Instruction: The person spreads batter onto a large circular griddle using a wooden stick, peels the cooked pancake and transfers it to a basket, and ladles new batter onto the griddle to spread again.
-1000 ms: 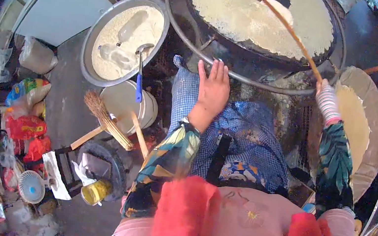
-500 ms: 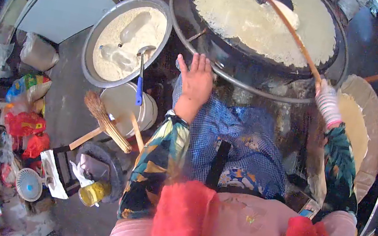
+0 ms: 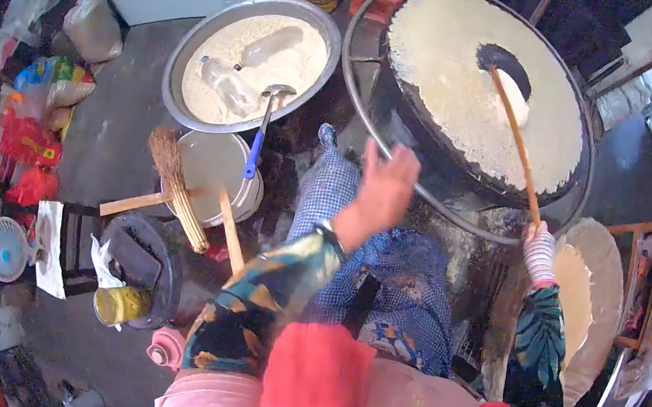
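In a striped glove, my right hand (image 3: 540, 255) is closed round the lower end of a long wooden stick (image 3: 519, 141). The stick's far end lies in a mound of pale batter (image 3: 513, 97) on a big round griddle (image 3: 421, 47). A thin pale layer covers most of that griddle, with a dark patch bare beside the mound. My bare left hand (image 3: 384, 192), slightly blurred, has its fingers apart and holds nothing. It is above my lap at the near side of the metal ring (image 3: 353, 70) around the griddle; contact cannot be made out.
Left of the griddle, a metal basin (image 3: 177, 84) holds pale batter, plastic bottles (image 3: 229, 86) and a blue-handled ladle (image 3: 254, 153). A brush (image 3: 182, 188) lies across a white bucket (image 3: 244, 200). At right, finished thin pancakes (image 3: 571, 283) rest on a round tray (image 3: 613, 252).
My left hand has moved right, from beside my knee toward the ring. The stick's end remains by the batter mound in my right hand. The whole view has shifted and tilted.
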Action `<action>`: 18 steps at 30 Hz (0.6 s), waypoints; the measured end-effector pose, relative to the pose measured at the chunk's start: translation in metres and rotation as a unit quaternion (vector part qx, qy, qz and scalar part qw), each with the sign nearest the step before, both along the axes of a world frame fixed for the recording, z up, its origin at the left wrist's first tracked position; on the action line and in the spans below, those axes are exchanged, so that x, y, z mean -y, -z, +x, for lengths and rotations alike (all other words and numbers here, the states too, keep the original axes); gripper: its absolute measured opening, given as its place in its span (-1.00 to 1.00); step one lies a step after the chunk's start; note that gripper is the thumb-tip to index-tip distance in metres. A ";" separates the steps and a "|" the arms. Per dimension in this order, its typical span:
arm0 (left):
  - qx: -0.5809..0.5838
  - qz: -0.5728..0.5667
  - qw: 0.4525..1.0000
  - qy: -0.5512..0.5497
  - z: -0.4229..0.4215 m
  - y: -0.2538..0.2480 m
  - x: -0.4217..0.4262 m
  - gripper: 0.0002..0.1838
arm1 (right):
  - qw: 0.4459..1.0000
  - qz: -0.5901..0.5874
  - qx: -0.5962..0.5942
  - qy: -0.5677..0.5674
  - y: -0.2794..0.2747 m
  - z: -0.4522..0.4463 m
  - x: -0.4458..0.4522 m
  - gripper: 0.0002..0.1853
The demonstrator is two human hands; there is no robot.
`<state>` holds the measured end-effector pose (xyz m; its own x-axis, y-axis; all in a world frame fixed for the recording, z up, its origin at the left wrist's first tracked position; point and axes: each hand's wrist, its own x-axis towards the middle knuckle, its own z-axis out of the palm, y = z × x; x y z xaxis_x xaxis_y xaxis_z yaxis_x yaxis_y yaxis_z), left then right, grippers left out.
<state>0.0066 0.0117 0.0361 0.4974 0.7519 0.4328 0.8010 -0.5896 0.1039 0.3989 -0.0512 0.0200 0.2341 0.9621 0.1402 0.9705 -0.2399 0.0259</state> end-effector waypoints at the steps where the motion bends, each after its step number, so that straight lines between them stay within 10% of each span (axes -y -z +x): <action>1: -0.053 0.027 0.998 0.030 0.014 0.017 0.012 -0.56 | 0.999 0.037 -0.005 0.031 0.004 0.010 -0.006 -0.74; 18: -0.095 -0.031 0.991 -0.083 -0.025 0.007 -0.025 -0.55 | 1.000 0.002 0.023 0.002 -0.006 -0.013 -0.024 -0.75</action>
